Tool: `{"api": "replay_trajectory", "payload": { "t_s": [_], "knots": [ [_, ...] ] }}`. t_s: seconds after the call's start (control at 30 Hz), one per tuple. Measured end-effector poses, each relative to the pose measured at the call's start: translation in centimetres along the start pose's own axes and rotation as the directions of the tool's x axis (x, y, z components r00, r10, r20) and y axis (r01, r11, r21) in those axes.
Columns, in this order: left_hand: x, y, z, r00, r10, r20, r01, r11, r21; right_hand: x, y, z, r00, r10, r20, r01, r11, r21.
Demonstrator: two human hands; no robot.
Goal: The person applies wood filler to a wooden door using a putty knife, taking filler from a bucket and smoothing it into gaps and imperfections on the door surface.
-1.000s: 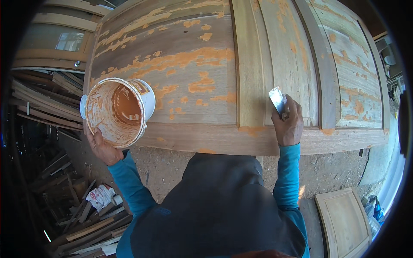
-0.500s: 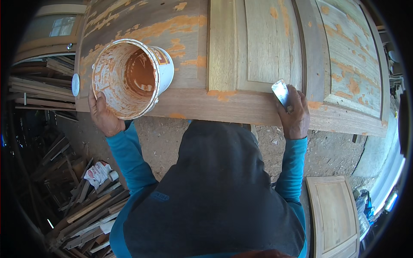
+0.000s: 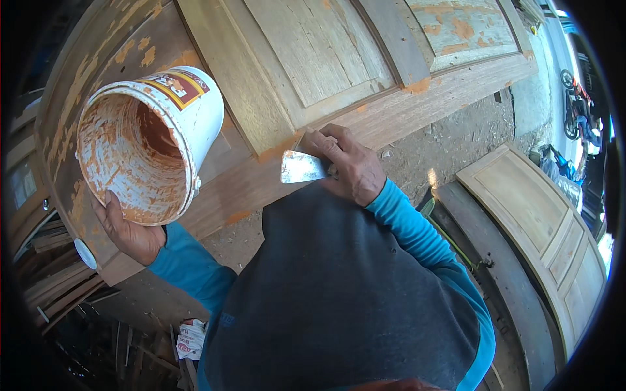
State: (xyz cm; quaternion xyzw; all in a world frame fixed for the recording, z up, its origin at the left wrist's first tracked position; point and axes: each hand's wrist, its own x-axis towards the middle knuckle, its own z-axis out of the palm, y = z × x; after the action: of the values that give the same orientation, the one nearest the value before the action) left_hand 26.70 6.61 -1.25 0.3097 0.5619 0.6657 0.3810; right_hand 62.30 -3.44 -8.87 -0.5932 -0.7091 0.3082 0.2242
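My left hand grips the lower rim of a white plastic bucket, which lies tipped with its mouth toward me. Orange filler smears its inner wall, and more lies deep inside. In my right hand is a putty knife, its flat whitish blade pointing left toward the bucket. The fingers wrap its handle and hide most of it. Under both hands lies a panelled wooden door, patched with orange filler. The blade is above the door's near edge, apart from the bucket.
A round white lid sits by the door's near left corner. To the right, another panelled door lies beside a dark board. Scrap timber and a white bag are at lower left. A motorcycle stands far right.
The view has turned, so the door now runs slantwise. My right hand has brought the putty knife left, closer to the bucket, and its blade now points sideways. My left hand still holds the bucket.
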Motion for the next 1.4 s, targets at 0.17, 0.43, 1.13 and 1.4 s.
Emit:
{"api": "replay_trajectory", "payload": {
  "t_s": [0.17,0.43,1.13,1.4],
  "knots": [
    [1.6,-2.1,4.5,0.985,-0.038,0.167,0.055,0.994,-0.097,0.2,-1.0,0.8,0.998,-0.011,0.067,0.012,1.0,-0.027],
    [5.0,-3.0,7.5,0.962,-0.044,0.27,0.069,0.994,-0.085,0.7,-0.1,-0.1,0.986,-0.02,0.167,0.003,0.995,0.098],
    [12.2,-0.5,-7.6,0.991,-0.132,0.037,0.078,0.762,0.644,-7.9,13.5,-7.5,0.908,0.005,0.418,-0.145,0.941,0.305],
    [9.8,-3.0,-0.5,0.997,-0.056,0.055,0.036,0.95,0.311,-6.5,13.6,-10.6,0.92,-0.028,0.39,-0.102,0.946,0.309]
  ]
}}
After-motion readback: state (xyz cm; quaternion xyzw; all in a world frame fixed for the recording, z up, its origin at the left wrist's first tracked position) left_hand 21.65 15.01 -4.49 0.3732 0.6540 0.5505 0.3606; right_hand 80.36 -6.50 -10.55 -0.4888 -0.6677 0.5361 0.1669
